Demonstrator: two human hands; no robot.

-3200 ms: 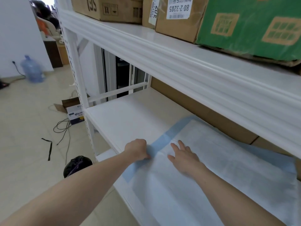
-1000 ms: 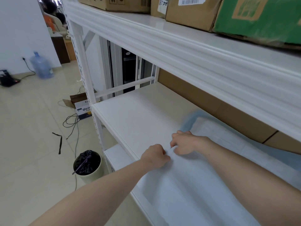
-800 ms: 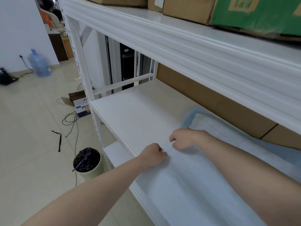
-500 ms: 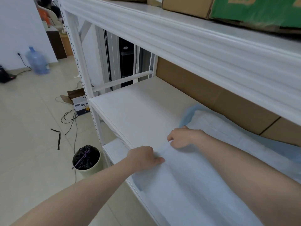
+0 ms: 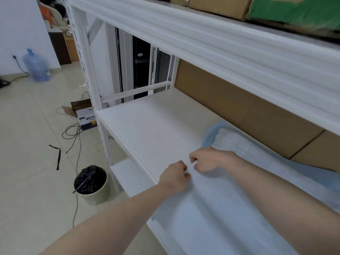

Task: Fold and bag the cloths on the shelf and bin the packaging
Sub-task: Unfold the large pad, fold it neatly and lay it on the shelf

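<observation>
A large pale cloth (image 5: 230,205) with a light blue border lies over the right half of the white middle shelf (image 5: 152,129). Its left edge is doubled over, and a blue corner curls up near the cardboard at the back. My left hand (image 5: 174,178) is a fist pinching the cloth's left edge close to the shelf's front rim. My right hand (image 5: 206,160) pinches the same edge just behind it, almost touching the left hand. A small bin (image 5: 92,184) lined with a black bag stands on the floor at lower left.
The upper shelf (image 5: 211,43) juts out overhead and carries cardboard boxes (image 5: 219,5) and a green box (image 5: 294,11). Brown cardboard (image 5: 239,109) backs the middle shelf. On the tiled floor lie cables (image 5: 73,133), an open beer carton (image 5: 84,116) and a water jug (image 5: 36,66).
The cloth's left edge has been folded over to the right, baring more shelf. My left hand slid out toward the front rim, then came back beside my right hand; both stay pinched on the edge.
</observation>
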